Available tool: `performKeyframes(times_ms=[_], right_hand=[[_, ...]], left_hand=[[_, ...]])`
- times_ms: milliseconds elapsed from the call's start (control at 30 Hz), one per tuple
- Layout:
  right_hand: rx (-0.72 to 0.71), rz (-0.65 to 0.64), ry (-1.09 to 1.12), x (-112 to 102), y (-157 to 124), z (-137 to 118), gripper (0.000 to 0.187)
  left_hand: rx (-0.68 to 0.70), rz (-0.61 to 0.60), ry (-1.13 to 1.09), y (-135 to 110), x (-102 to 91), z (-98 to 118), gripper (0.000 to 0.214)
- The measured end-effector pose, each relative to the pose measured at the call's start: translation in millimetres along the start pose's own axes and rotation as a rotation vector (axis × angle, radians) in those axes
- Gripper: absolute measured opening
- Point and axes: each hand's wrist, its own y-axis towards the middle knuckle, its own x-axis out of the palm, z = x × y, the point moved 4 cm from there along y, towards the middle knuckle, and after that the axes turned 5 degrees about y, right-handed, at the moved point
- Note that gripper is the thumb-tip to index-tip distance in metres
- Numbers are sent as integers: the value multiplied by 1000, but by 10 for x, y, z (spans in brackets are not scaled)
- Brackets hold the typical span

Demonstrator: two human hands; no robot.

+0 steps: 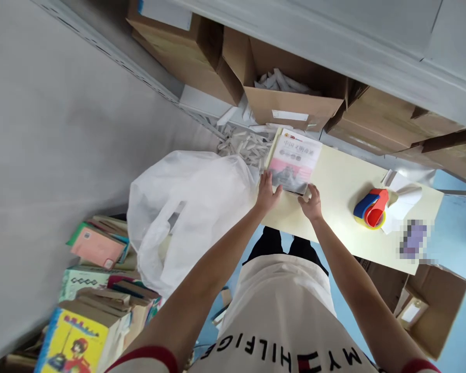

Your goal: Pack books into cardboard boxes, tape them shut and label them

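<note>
A book (294, 160) with a white and pink cover and Chinese lettering lies at the left end of the cream tabletop (336, 178). It seems to rest on another book or pad, whose pale edge shows along its left side. My left hand (267, 194) grips the near left corner, fingers along the side and thumb against the near edge. At the near right corner, my right hand (311, 203) has its fingers bent round the book, with the thumb by the near edge. The undersides of the fingers are hidden.
Left of the table is a white plastic bag (194, 207), with stacked books (97, 290) below it. Open cardboard boxes (295, 106) line the shelf behind. A red and blue tape dispenser (373, 208), crumpled paper (404, 204) and a blurred purple object (413, 239) lie right.
</note>
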Motion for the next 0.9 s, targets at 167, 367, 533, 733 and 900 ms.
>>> performKeyframes(times_ms=[167,367,533,733,900], right_hand=[[124,-105,157,-332,-442,119,58],[77,-245,315,-698,-994,240,45],[-28,-330,353,-875,-1235,231,41],[-123,-525,318,-758,-1350,-59,47],[-232,-686,274,-441,-1494,-360,49]], left_hand=[[18,-30,20,-624,-20,175,60],[-7,-126,-105,-1452,96,307,42],[-21,-59,-225,-1996,201,384,44],[-18,100,-181,-2538,23,353,44],[-77,273,-168,-3003,-263,89,44]])
